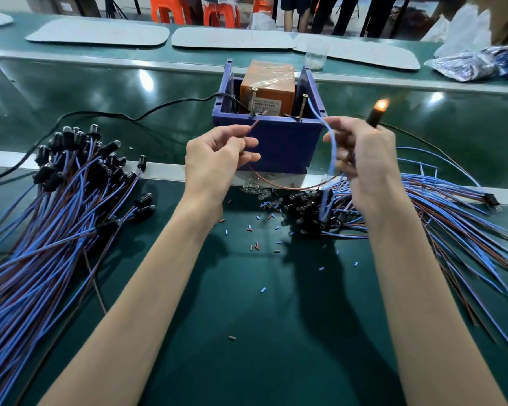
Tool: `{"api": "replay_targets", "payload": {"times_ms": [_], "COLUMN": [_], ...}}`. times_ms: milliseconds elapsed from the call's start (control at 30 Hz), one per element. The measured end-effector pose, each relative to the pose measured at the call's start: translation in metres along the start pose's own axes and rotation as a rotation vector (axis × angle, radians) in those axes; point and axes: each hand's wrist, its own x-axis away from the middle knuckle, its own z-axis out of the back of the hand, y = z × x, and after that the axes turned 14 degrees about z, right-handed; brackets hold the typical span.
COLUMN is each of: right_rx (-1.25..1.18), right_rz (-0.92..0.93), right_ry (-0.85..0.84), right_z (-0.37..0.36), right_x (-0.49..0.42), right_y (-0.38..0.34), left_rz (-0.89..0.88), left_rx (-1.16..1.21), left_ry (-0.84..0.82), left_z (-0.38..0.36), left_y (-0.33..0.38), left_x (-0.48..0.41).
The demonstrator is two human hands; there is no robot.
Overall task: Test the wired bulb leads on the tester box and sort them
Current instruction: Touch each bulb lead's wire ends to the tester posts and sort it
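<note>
Left hand (217,162)'s grip pinches the thin brown wire (251,128) by the blue plastic tester box (279,142). Right hand (361,165)'s grip holds the pale-blue wire (332,148) and black socket (373,118), small bulb (382,105) glowing orange.

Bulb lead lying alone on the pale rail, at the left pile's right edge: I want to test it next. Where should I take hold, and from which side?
Probably pinch its black socket, coming from above and the right. The socket is the thickest part and sits clear on the rail, while its thin wires run back into the left pile.
</note>
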Motion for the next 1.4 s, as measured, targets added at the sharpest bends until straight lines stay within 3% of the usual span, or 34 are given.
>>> {"api": "replay_targets", "payload": {"times_ms": [67, 200, 400, 500, 600, 733, 800, 867, 967, 1033, 1400], "right_rx": [0.007, 0.431, 0.209, 0.343, 0.753, 1.014, 1.104, 1.232, 1.333, 1.35, 1.187], "right_rz": [-0.035, 0.052, 0.227, 0.457, 0.559, 0.68, 0.662, 0.563, 0.194, 0.052, 0.03], "right_ry": [-0.016, 0.026, 0.096, 0.208, 0.3, 0.262, 0.172, -0.056, -0.558, -0.726, -0.742], "right_z": [0.005, 0.024, 0.043, 0.051, 0.07, 0.075, 0.071, 0.066, 0.051, 0.043, 0.031], "right_x": [-0.003, -0.007, -0.002, -0.003, -0.01, -0.013, -0.011, -0.01, -0.002, 0.003, 0.011], "right_y": [-0.008, -0.023, -0.046, -0.054, -0.062, -0.065, -0.059, -0.049, -0.027, -0.013, -0.008], "left_rz": [-0.004, -0.031, -0.073, -0.095, -0.09, 0.016, 0.117, 0.214, 0.309, 0.371, 0.401], "left_rx": [-0.012, -0.021, -0.157, -0.328, -0.558, -1.099, -1.309, -1.391, -1.412, -1.421, -1.415], "left_ry": [-0.092, -0.232, -0.422, -0.412, -0.367, -0.408, -0.341, -0.202, -0.08, -0.051, 0.075], "left_z": [0.001, 0.005, 0.021, 0.029, 0.039, 0.075, 0.098, 0.119, 0.138, 0.142, 0.134], "left_y": [0.004, 0.013, 0.025, 0.033, 0.039, 0.044, 0.043, 0.043, 0.043, 0.039, 0.022], "left_x": [0.004, 0.009, 0.013, 0.013, 0.01, -0.004, -0.009, -0.014, -0.016, -0.017, -0.023]}}
